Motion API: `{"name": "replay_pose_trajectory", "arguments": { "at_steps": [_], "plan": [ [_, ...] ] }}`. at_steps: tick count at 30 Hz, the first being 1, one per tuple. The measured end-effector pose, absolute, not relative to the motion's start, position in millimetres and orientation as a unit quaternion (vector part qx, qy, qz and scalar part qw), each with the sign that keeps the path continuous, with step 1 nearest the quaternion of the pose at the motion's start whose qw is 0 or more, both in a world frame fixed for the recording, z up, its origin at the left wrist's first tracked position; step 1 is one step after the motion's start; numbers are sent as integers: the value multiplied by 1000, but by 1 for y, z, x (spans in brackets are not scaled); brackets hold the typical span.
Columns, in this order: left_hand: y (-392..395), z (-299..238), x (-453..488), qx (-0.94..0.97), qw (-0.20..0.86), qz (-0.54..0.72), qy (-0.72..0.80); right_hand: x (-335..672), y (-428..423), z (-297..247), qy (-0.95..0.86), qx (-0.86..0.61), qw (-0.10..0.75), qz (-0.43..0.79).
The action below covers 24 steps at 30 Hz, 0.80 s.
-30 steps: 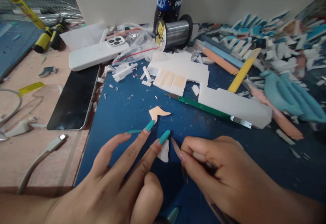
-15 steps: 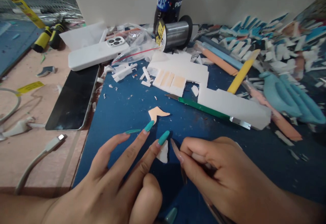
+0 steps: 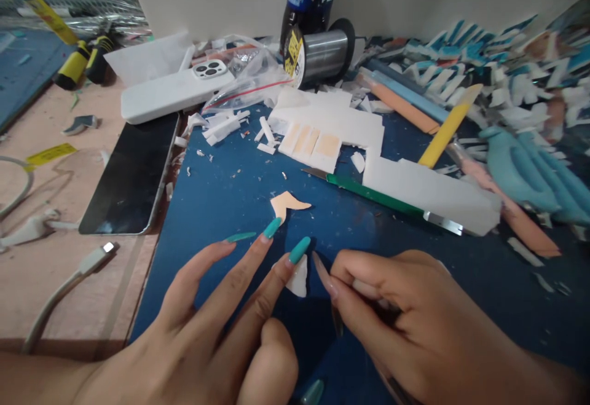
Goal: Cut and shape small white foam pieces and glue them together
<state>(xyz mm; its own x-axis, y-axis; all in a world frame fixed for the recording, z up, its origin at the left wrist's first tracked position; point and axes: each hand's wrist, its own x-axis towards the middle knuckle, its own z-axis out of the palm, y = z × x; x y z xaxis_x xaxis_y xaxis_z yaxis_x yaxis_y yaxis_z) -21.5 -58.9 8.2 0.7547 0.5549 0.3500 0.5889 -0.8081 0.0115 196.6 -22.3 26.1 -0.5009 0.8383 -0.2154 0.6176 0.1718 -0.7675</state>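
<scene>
My left hand (image 3: 230,319) lies spread over the blue mat (image 3: 221,196), its long teal nails pointing forward. Under its index fingertip is a small white scrap (image 3: 298,277) with an angled edge. The middle fingertip touches the lower tip of a peach V-shaped piece (image 3: 286,203). To the right, my right hand (image 3: 391,313) is closed in a pinch, thumb and index finger pressed close beside the white scrap. Below that palm shows part of a thin dark shaft (image 3: 399,389); the fingers hide the rest, so its kind is unclear.
Beyond the hands lie a green craft knife (image 3: 373,196), a cut white sheet (image 3: 332,119) and a wire spool (image 3: 322,55). Several foam offcuts (image 3: 520,85) heap up at right. A black phone (image 3: 131,177) and cable (image 3: 69,294) are at left.
The view has shifted slightly, so the things on the mat sit a little differently in the picture. Both hands keep nearly the same pose, and the scrap stays under the left index fingertip.
</scene>
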Motion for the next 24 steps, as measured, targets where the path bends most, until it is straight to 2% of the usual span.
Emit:
{"name": "replay_pose_trajectory", "arguments": {
  "at_steps": [6, 14, 24],
  "plan": [
    [-56, 12, -23, -936, 69, -128, -320, 198, -22, 25, -748, -485, 132, 433],
    [-59, 10, -20, -931, 45, -167, -322, 196, -21, 28, -750, -493, 120, 425],
    [-59, 11, -18, -931, 45, -154, -329, 197, -22, 26, -752, -492, 124, 421]
  ]
}}
